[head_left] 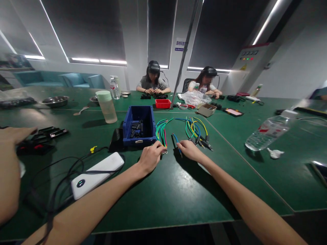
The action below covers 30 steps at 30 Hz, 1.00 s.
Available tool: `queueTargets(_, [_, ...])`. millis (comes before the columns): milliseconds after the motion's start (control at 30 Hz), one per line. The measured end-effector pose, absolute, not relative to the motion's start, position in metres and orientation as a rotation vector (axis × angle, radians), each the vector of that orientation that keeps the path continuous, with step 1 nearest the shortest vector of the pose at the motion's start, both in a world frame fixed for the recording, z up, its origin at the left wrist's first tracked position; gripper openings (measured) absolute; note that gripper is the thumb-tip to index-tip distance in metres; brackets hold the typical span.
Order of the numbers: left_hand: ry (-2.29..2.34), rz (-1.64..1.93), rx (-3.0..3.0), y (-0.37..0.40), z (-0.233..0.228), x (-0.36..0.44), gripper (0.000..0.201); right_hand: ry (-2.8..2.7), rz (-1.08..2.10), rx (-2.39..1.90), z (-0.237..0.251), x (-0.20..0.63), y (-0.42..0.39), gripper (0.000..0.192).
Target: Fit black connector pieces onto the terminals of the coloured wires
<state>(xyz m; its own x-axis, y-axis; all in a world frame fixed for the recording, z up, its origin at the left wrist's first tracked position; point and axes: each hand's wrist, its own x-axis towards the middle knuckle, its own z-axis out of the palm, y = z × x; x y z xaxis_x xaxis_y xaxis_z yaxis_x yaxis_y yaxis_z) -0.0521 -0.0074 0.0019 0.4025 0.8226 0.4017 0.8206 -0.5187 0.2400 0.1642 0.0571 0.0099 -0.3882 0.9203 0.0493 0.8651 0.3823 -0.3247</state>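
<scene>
My right hand [190, 150] pinches a short blue cable [174, 137], its dark lower end pointing down toward the table. To its left, my left hand [151, 157] has its fingers closed at the lower end of a cable bundle [160, 130], mostly green with a red one, with ring terminals showing beside the fingertips. How many cables those fingers grip is hidden. Beyond my right hand lies a looser group of yellow, green and blue cables [196, 130], some with black sleeves and ring terminals. A blue bin [139, 141] holding black sleeves [137, 129] stands just behind my left hand.
A white power bank [98, 175] with black cords lies left of my left forearm. A green-lidded bottle [106, 107] stands behind it; a water bottle [270, 131] tilts at right. Another person's arm [9, 170] reaches in at far left. Two people sit opposite, behind a red tray [162, 103].
</scene>
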Motion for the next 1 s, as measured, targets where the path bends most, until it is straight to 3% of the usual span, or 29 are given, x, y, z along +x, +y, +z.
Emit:
queueTargets(300, [1.543,0.801,2.517,-0.008,0.007,-0.048,0.028,-1.728,1.093,-1.338,0.007,0.170,0.054,0.020])
queueTargets(600, [1.556,0.846,2.470,-0.008,0.007,-0.047,0.027,-1.433,1.213,-1.173,0.001,0.155,0.043,0.018])
queueTargets(1000, [1.647,0.861,2.377,-0.008,0.003,-0.046,0.024,-1.203,1.342,-1.072,0.005,0.151,0.037,0.031])
